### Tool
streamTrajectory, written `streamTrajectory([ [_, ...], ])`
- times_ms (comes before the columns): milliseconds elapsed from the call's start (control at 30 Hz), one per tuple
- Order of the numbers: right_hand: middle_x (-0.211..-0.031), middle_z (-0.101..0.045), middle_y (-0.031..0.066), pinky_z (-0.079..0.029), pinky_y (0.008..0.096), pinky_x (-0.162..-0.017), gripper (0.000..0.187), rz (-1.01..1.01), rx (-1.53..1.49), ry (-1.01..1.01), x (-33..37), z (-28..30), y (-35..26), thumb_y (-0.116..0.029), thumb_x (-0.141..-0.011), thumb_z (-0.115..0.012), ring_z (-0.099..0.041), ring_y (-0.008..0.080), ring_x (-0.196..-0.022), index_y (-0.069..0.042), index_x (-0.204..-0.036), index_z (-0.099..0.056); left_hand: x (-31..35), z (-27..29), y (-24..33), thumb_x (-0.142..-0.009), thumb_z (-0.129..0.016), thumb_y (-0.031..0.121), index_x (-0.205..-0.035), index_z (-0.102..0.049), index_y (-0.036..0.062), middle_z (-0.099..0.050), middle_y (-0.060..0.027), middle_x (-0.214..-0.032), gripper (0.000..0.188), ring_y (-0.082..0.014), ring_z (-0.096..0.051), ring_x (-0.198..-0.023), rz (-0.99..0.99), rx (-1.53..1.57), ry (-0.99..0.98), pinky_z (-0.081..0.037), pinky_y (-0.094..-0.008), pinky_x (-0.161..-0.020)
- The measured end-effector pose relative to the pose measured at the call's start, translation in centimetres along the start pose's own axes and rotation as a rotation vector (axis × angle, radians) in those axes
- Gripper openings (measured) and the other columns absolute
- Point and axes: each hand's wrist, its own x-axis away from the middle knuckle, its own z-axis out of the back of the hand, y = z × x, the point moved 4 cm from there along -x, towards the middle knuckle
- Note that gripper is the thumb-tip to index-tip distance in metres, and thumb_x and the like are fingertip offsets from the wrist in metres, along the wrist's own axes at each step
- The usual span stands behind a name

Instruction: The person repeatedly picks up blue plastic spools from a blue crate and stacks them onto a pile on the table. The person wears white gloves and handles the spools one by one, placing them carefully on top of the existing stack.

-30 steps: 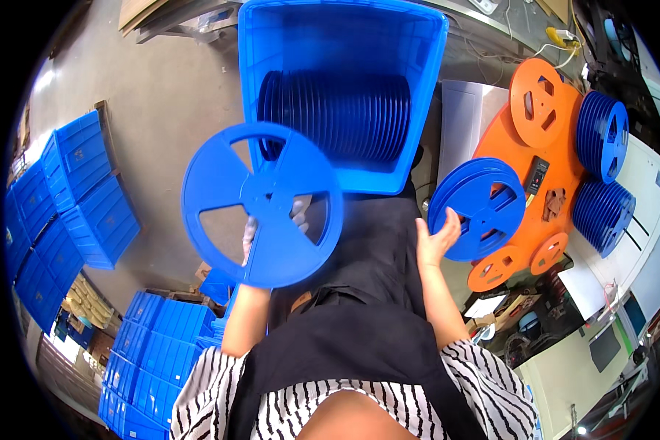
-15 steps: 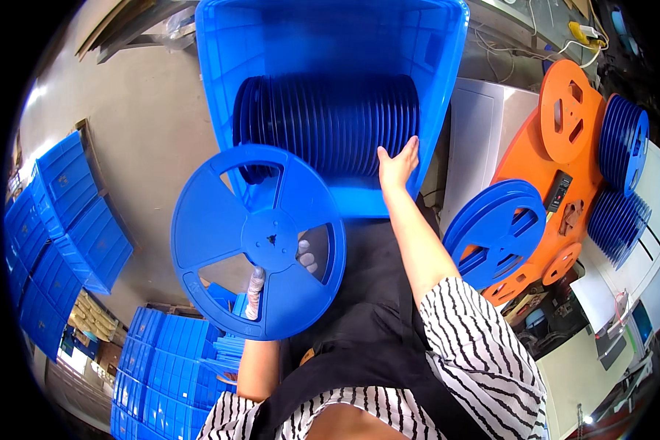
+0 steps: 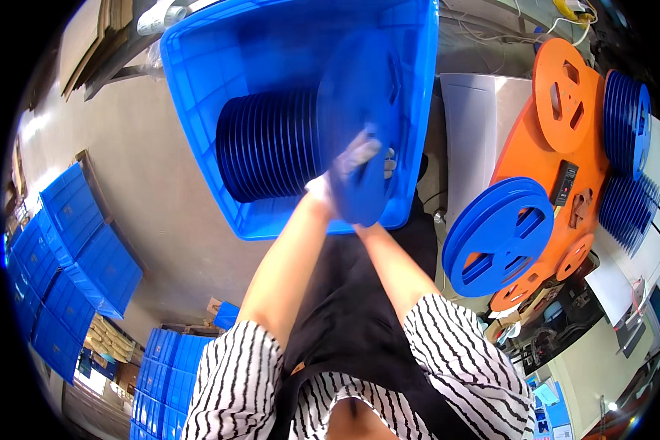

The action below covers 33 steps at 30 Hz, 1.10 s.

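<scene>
My left hand [image 3: 345, 165], in a whitish glove, grips a blue plastic reel [image 3: 359, 81] with cut-out windows. Smeared by motion, the reel stands almost edge-on inside a large blue crate [image 3: 191, 95], at the right end of a row of similar blue reels [image 3: 268, 147]. Pale fingertips show beside the reel's right-hand part; which hand they belong to I cannot tell. Behind the reel's lower edge my right hand is mostly hidden, with only the wrist [image 3: 367, 233] plain, so its fingers cannot be read.
Right of the crate, an orange round plate [image 3: 517, 150] carries a blue reel [image 3: 499, 238] and an orange disc [image 3: 561, 88]. Beyond it stand more blue reels [image 3: 627, 125]. Stacked blue crates [image 3: 88, 242] are at the left, cardboard sheets [image 3: 95, 44] at the far left.
My left hand has carried the reel up and right into the crate, turning it from face-on to nearly edge-on. My right hand has moved from the row's right end to behind this reel.
</scene>
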Motion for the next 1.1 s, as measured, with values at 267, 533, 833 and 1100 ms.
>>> streamTrajectory([
  [267,-0.111,-0.062,0.0151,-0.047,0.0379,-0.09,0.026,-0.312,-1.647,-0.871,6.6,3.4,8.7,0.0,-0.081,-0.06,-0.059,0.0322,-0.103,-0.005,-0.106,-0.064,-1.6,4.3,-3.8,-0.093,-0.056,0.041,-0.145,-0.037,0.0106,-0.041,-0.0103,-0.147,0.063,-0.0226,-0.037,-0.136,-0.053,-0.749,0.567,-0.03,-0.0353,-0.111],
  [533,-0.153,-0.025,0.0185,-0.02,0.0535,-0.111,0.066,0.097,-1.07,-0.212,-10.5,-4.9,3.2,-0.033,-0.089,-0.06,-0.018,0.0406,-0.142,-0.006,-0.144,-0.036,11.0,15.2,4.9,-0.091,-0.053,0.033,-0.14,-0.04,0.0041,-0.036,-0.0223,-0.146,0.058,-0.0426,-0.03,-0.136,-0.525,-1.902,1.314,-0.027,-0.0473,-0.112],
  [833,-0.158,-0.003,0.0204,-0.009,0.05,-0.117,0.085,0.153,-0.928,-0.58,2.1,-7.8,2.6,-0.035,-0.089,-0.06,-0.006,0.0387,-0.146,-0.005,-0.152,-0.011,10.5,19.6,2.9,-0.092,-0.047,0.046,-0.149,-0.022,0.0052,-0.018,-0.0244,-0.154,0.074,-0.0457,-0.013,-0.142,-0.216,-1.896,1.445,-0.012,-0.0554,-0.115],
  [1100,-0.157,-0.01,0.02,-0.012,0.0518,-0.115,0.076,0.139,-1.233,-0.624,0.3,1.6,9.6,-0.028,-0.089,-0.061,-0.006,0.0411,-0.145,-0.006,-0.15,-0.022,13.5,18.1,2.3,-0.091,-0.051,0.04,-0.146,-0.028,0.0033,-0.024,-0.0253,-0.151,0.07,-0.0449,-0.02,-0.14,-0.287,-1.774,1.423,-0.019,-0.0476,-0.115],
])
